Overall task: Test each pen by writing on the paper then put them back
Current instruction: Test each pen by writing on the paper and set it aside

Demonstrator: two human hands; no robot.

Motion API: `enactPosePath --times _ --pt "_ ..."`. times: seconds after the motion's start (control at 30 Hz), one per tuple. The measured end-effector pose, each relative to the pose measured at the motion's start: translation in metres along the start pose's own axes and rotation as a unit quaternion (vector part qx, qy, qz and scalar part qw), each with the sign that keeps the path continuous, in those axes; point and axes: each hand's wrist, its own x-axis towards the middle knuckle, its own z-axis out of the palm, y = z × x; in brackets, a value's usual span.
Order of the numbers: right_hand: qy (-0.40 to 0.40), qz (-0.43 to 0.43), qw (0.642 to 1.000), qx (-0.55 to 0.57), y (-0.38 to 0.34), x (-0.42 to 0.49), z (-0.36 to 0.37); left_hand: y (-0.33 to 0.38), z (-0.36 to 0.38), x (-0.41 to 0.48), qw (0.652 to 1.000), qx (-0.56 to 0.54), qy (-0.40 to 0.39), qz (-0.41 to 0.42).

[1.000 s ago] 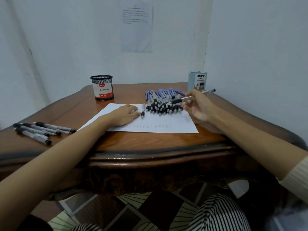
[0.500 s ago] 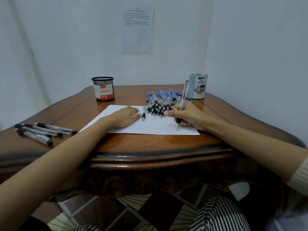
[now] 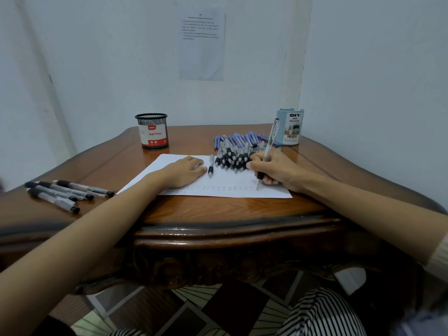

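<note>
We grip a clear pen (image 3: 269,144) in the right hand (image 3: 276,172), fingers closed round its black grip, barrel nearly upright and leaning slightly right at the top. Its tip touches the paper (image 3: 225,185) at the right end of a row of small faint marks running along the sheet's near edge. The paper lies at the middle of the table (image 3: 218,209), close to its near edge.

Our left hand (image 3: 185,172) lies flat on the sheet's left half, palm down, fingers extended and close together, holding nothing. Just beside its fingertips one loose pen (image 3: 211,165) lies on the paper, black end toward us.

A pile (image 3: 232,158) of black-gripped pens rests on the sheet's far right corner, touching the right hand's knuckles. Behind it, toward the table's far edge, lies a row of blue pens (image 3: 238,139).

At the near left corner of the table five black-capped pens (image 3: 63,194) lie side by side, well apart from the paper.

A black mesh cup (image 3: 152,131) labelled "Ball Pens" stands near the far edge, left of centre. A pale blue organiser (image 3: 291,127) stands at the far right corner, just beside the blue pens. A printed notice (image 3: 202,43) hangs on the wall behind.
</note>
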Motion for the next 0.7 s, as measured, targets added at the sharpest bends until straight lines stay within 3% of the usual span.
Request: enactPosePath --times 0.7 --pt "0.034 -0.013 0.999 0.002 0.0011 0.0002 0.0012 0.0038 -0.0009 -0.0028 1.000 0.006 -0.004 0.004"
